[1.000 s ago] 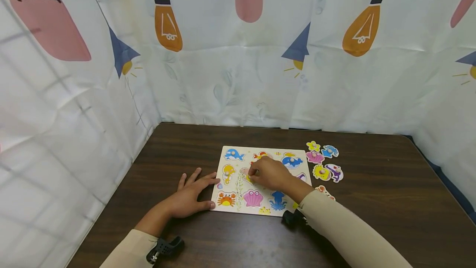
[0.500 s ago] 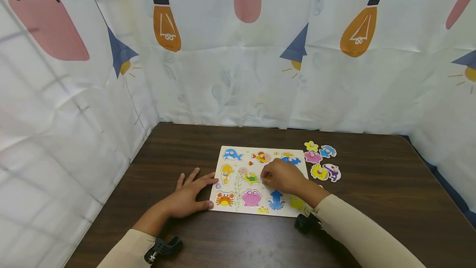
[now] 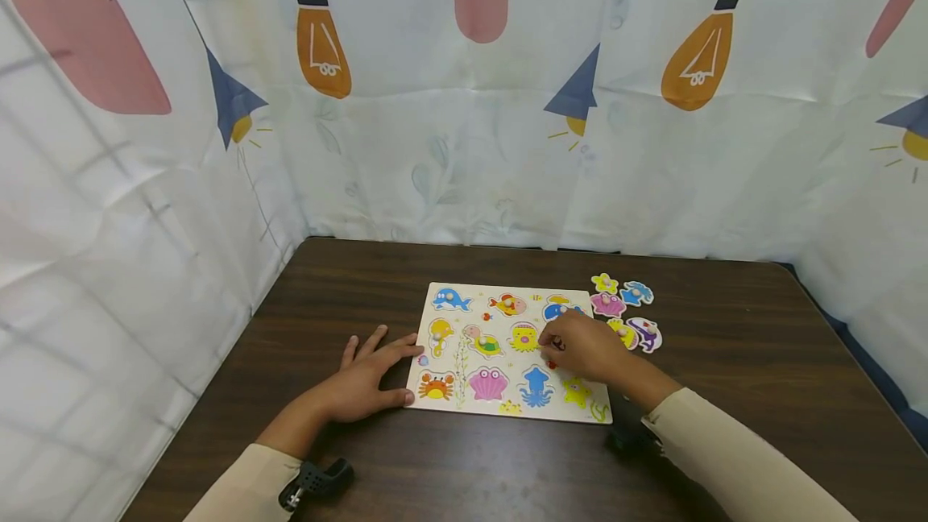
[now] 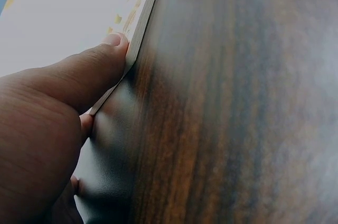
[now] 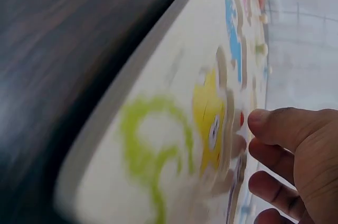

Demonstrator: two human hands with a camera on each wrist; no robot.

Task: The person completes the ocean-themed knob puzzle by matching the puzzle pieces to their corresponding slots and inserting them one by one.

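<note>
At the puzzle board's upper right, the blue whale's partly behind the right hand; at the board's near-right corner, a green squiggle, blurred up close!

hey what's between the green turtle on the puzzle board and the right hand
The yellow octopus lies between the green turtle and the right hand; the head view shows it.

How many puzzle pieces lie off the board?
5 visible, right of the board: starlike piece and blue piece farthest, pink piece next, yellow piece and purple piece nearest. More may be hidden.
</note>
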